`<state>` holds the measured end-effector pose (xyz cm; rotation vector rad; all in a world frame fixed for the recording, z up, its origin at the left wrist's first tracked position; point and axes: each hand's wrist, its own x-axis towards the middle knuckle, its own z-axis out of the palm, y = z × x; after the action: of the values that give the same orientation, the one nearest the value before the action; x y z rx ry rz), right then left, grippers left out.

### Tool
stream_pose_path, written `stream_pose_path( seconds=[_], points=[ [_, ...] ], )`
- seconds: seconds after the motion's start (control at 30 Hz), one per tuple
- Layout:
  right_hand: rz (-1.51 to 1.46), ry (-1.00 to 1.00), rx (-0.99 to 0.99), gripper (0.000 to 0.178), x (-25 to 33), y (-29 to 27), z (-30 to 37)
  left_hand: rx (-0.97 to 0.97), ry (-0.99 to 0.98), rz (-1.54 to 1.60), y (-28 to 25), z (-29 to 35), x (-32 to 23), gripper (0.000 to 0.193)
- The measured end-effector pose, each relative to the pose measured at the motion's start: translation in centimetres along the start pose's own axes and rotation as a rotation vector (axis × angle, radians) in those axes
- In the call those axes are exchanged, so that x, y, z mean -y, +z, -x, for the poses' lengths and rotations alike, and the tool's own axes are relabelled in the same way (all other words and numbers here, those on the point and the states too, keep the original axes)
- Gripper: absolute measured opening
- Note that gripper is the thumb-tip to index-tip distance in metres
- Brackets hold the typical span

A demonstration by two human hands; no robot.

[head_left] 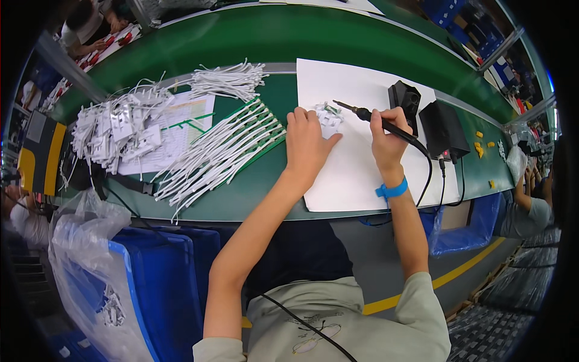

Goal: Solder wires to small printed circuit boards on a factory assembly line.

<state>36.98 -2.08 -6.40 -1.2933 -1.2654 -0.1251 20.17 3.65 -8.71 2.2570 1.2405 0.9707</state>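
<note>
My right hand (pixel 389 142) is closed around the black handle of a soldering iron (pixel 362 113), its tip pointing left above a small white plastic part (pixel 330 120). Some green and metallic bits show on the upper side of that part, too small to make out. My left hand (pixel 306 142) lies beside the part on a white board (pixel 362 181), thumb spread away from the fingers. The thumb tip is close to the part's lower edge; whether it touches, I cannot tell. A blue strap (pixel 393 188) circles my right wrist.
Left of the board lie white cables on green circuit strips (pixel 226 148), a cable bundle (pixel 229 81) and a heap of white wired parts (pixel 123 130). Right stand a black iron holder (pixel 404 99) and a black power box (pixel 443 130). Blue bins (pixel 163 283) stand below the table.
</note>
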Motion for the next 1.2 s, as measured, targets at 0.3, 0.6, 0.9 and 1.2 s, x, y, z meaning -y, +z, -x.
stream_pose_path(
  seconds=[0.3, 0.6, 0.9, 1.2],
  points=[
    [0.056, -0.008, 0.007, 0.019, -0.1, 1.2, 0.7, -0.145, -0.005, 0.024, 0.6, 0.5, 0.0, 0.058],
    [0.051, 0.019, 0.059, 0.018, -0.6, 1.4, 0.6, -0.154, -0.024, 0.070, 0.7, 0.5, 0.2, 0.059],
    [0.046, 0.030, 0.085, 0.019, -0.9, 1.5, 0.5, -0.164, -0.014, 0.067, 0.7, 0.5, 0.2, 0.059],
    [0.059, 0.034, 0.102, 0.019, -0.6, 1.5, 0.4, -0.168, -0.019, 0.059, 0.7, 0.4, 0.2, 0.060]
  ],
)
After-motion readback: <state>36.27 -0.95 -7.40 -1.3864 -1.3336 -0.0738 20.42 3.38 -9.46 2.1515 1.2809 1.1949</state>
